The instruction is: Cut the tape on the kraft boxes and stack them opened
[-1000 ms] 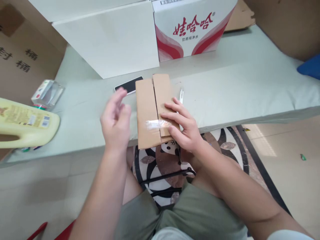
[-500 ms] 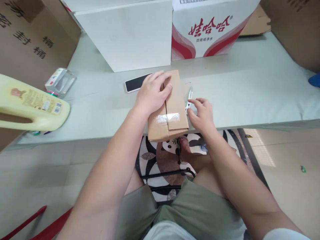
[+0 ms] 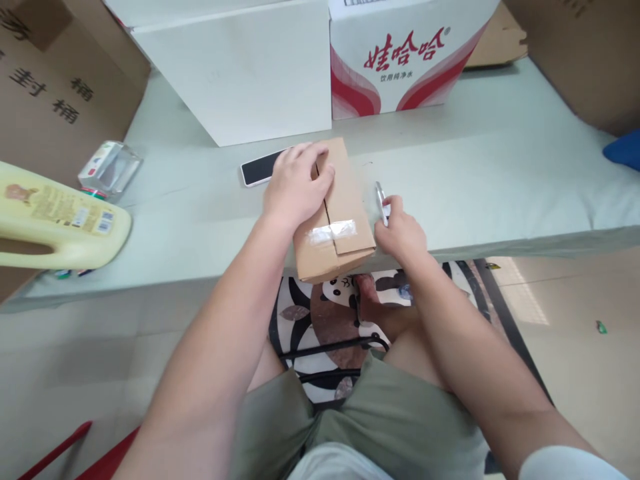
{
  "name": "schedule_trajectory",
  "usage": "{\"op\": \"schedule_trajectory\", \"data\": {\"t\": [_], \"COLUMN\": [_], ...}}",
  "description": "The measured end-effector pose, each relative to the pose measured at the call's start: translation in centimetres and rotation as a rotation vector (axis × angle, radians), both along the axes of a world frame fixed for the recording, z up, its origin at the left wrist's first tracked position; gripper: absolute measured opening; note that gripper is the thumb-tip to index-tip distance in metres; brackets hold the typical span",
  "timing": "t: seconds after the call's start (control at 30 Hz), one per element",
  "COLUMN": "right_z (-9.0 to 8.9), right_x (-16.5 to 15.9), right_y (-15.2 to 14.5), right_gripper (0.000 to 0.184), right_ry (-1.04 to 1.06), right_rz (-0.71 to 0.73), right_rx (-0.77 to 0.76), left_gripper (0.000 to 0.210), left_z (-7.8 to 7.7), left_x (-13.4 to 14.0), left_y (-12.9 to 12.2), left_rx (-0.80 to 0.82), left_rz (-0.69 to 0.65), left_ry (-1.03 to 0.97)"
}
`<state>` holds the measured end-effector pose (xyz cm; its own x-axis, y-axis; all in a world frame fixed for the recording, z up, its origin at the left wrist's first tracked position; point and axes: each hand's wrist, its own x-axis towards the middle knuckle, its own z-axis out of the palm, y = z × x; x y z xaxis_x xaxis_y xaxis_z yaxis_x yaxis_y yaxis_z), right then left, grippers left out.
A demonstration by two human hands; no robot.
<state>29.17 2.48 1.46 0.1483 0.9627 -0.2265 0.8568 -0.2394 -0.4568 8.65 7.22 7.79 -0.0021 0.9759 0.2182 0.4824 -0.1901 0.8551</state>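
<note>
Our left hand [image 3: 295, 190] lies flat, fingers spread, on one taped cardboard box [image 3: 336, 220]; our right hand [image 3: 403, 233] pinches one slim metal tool [image 3: 381, 200].

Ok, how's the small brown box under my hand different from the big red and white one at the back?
The small cardboard box is plain brown; the red and white carton is printed with red characters and swirls. The small box is far smaller, lies at the table's near edge under the left hand, its seam taped; the carton stands untouched at the back. Both are cardboard.
</note>
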Motion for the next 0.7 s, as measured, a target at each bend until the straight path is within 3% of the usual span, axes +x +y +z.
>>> {"op": "schedule_trajectory", "data": {"t": [0.07,0.13,0.23,0.3,0.53,0.6,0.7], "right_z": [0.3,0.6,0.8,1.1,2.3,3.0,3.9], "right_x": [0.2,0.5,1.2,1.7,1.4,0.7,-0.3], "right_y": [-0.4,-1.2,-2.8,-3.7,-5.3,-6.0,-7.5], "right_gripper": [0.039,0.033,0.041,0.047,0.062,0.048,0.004], "right_ry": [0.091,0.241,0.445,0.472,0.592,0.560,0.511], "right_rz": [-0.007,0.005,0.123,0.216,0.313,0.338,0.332], "right_rx": [0.099,0.295,0.617,0.757,0.967,1.078,1.214], "left_gripper": [0.026,0.026,0.025,0.025,0.029,0.029,0.030], "left_z": [-0.4,-0.8,-1.4,-1.6,-1.3,-1.1,-0.9], "left_x": [0.5,0.9,1.1,0.9,0.7,0.9,1.0], "left_y": [0.0,0.1,0.2,0.2,0.1,0.1,-0.1], "left_rx": [0.002,0.014,0.050,0.063,0.034,0.032,0.012], "left_rz": [0.063,0.102,0.117,0.111,0.097,0.100,0.097], "left_ry": [0.027,0.055,0.038,0.026,0.071,0.057,0.065]}}
